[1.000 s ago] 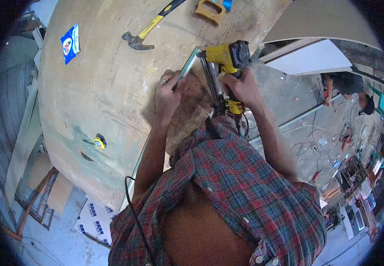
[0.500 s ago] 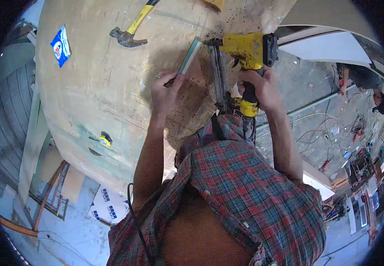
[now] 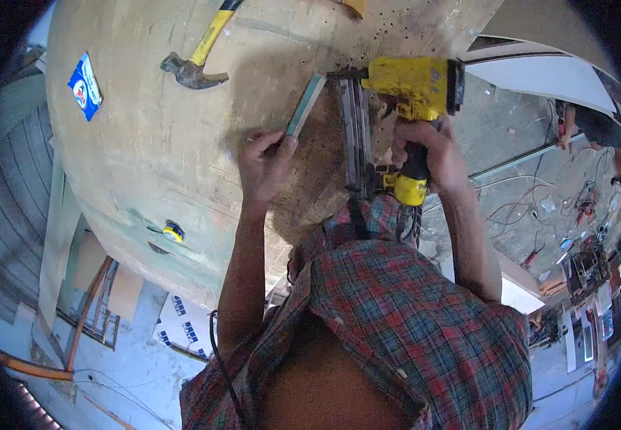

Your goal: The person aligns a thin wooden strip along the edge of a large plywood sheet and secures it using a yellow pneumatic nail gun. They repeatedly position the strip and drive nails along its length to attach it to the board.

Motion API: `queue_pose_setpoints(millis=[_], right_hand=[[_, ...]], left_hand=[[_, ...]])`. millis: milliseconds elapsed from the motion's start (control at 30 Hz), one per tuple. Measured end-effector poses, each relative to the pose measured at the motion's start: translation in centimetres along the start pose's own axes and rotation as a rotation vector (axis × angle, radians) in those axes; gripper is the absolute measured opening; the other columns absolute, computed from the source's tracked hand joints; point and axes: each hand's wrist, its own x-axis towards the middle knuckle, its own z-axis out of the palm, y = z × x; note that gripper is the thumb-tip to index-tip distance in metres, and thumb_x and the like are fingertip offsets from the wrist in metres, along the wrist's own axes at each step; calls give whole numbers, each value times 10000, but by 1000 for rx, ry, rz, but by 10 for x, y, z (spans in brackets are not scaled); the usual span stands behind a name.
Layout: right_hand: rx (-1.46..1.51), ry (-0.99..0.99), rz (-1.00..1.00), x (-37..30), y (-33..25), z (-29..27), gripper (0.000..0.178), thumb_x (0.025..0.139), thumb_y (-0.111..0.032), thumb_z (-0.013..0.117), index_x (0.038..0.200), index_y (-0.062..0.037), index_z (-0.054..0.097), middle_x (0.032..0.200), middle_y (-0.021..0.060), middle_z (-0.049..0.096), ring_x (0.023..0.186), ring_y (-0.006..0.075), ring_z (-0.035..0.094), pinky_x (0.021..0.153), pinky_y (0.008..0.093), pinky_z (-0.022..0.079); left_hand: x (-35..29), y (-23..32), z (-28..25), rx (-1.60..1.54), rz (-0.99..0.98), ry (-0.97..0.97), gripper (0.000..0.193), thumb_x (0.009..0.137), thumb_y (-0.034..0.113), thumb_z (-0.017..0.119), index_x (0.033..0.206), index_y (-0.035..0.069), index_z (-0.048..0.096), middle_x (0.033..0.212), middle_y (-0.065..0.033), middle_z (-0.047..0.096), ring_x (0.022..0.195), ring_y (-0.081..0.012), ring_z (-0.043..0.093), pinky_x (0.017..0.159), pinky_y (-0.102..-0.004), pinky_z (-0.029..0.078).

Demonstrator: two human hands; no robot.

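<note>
In my right hand (image 3: 436, 154) is the black grip of a yellow nail gun (image 3: 403, 82), its nose pointing left over the wooden table (image 3: 174, 136). The gun's long metal magazine (image 3: 353, 136) hangs down toward my shirt. My left hand (image 3: 267, 161) pinches the lower end of a short, narrow strip (image 3: 306, 104), pale on one face and greenish on the other. The strip's upper end is near the gun's nose; a small gap shows between them. My left fingers partly hide the lower end.
A claw hammer (image 3: 199, 61) with a yellow handle lies beyond my left hand. Farther left are a blue and white packet (image 3: 84, 87) and a yellow tape measure (image 3: 173, 231). Cables (image 3: 525, 193) and tools litter the floor at right, where another person's arm (image 3: 567, 125) shows.
The view has shifted slightly, so the table items appear a little to the left. Both hands still hold the strip and the nail gun, the gun slightly farther right and lower.
</note>
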Motion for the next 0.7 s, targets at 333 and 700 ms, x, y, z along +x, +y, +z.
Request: queue_pose_setpoints(millis=[333,700], right_hand=[[405,-74,89,-9,59,-10,171,834,-154,543,903,2,534,662,76,508,548,190,524,525,340,471],[600,-109,146,-9,77,-4,256,817,-139,543,1034,-4,517,729,74,519,573,200,533,566,365,494]], left_hand=[[-5,9,1,35,-56,25,334,910,208,760,1123,-43,702,1016,-90,709,944,-144,636,865,-305,509],[-4,5,8,-23,12,26,352,922,115,721,1241,-24,668,1071,-79,701,989,-122,620,894,-280,498]])
